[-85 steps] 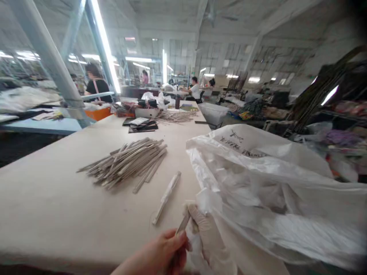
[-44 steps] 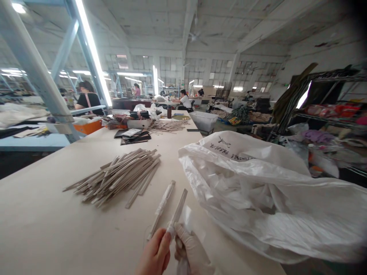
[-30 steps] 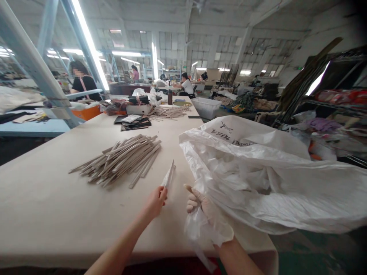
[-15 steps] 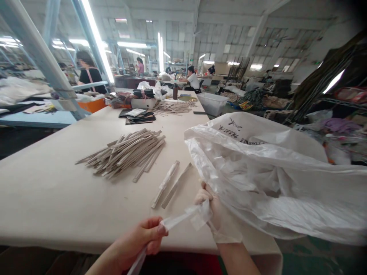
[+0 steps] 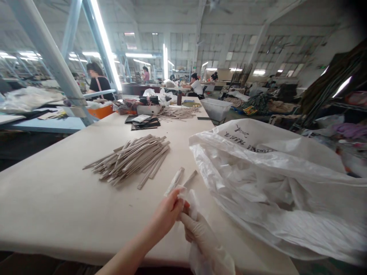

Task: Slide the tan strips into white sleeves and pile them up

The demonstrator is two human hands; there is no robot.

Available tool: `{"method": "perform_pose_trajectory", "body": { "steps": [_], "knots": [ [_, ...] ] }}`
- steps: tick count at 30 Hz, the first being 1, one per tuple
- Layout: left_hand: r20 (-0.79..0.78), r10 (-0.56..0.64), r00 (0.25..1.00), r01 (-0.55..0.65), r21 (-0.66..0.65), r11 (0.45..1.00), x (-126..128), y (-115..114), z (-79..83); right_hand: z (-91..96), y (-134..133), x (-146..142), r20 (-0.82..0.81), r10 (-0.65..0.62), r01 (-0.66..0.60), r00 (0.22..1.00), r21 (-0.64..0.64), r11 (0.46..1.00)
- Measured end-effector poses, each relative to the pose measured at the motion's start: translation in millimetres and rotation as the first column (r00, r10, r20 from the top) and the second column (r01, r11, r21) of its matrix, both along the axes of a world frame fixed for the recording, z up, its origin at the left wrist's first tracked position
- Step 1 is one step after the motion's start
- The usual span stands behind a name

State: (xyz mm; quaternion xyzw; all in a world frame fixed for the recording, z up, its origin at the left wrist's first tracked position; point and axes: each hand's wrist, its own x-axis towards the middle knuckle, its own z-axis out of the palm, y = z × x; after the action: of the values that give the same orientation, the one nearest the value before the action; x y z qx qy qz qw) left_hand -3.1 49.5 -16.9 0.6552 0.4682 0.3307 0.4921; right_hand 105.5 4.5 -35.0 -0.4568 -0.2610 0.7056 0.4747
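Touching now, left hand (image 5: 168, 212), gloved right hand (image 5: 202, 235), wrapper (image 5: 191, 198) bunched.

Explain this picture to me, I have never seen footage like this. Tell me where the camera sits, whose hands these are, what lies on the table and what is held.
The camera sits on a person's head and looks forward and down, so both hands belong to the wearer. The bare left hand and the gloved right hand meet and pinch a crumpled clear plastic wrapper. On the beige table lie a pile of thin grey strips, two single strips just beyond the hands, and a large white plastic bag on the right. Other people work at tables far behind.
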Motion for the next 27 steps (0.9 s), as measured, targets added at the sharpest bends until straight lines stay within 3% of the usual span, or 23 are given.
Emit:
{"method": "perform_pose_trajectory", "body": {
  "steps": [4, 7, 9, 12, 16, 22, 27],
  "knots": [
    [-0.262, -0.087, 0.961, 0.127, 0.142, 0.982, 7.9, 5.3, 2.7, -21.2, 10.3, 1.8, 0.103, 0.033, -0.029, 0.994, -0.038, 0.999],
    [-0.454, -0.111, 0.884, 0.212, 0.178, 0.961, 6.7, 29.4, 6.5, -37.0, 13.3, 7.6, 0.075, 0.043, -0.037, 0.996, -0.071, 0.997],
    [-0.603, -0.011, 0.798, 0.164, 0.199, 0.966, -4.4, 59.7, 5.9, -41.9, 13.8, 13.3, -0.003, 0.046, -0.046, 0.999, -0.101, 0.994],
    [-0.744, 0.201, 0.637, -0.005, 0.257, 0.966, -33.0, 112.1, -0.5, -40.2, 13.7, 21.0, -0.096, -0.012, -0.004, 0.995, -0.162, 0.987],
    [-0.854, 0.3, 0.425, -0.108, 0.282, 0.953, -65.4, 155.3, -16.9, -31.5, 13.2, 28.4, -0.175, -0.088, 0.057, 0.981, -0.172, 0.983],
    [-0.933, 0.226, 0.281, -0.092, 0.208, 0.974, -97.7, 158.0, -34.5, -34.6, 15.1, 34.8, -0.186, -0.133, 0.106, 0.973, -0.151, 0.983],
    [-0.939, 0.188, 0.288, -0.047, 0.182, 0.982, -111.3, 146.1, -36.6, -41.5, 21.5, 25.6, -0.199, -0.017, -0.001, 0.98, -0.088, 0.996]
  ]
}}
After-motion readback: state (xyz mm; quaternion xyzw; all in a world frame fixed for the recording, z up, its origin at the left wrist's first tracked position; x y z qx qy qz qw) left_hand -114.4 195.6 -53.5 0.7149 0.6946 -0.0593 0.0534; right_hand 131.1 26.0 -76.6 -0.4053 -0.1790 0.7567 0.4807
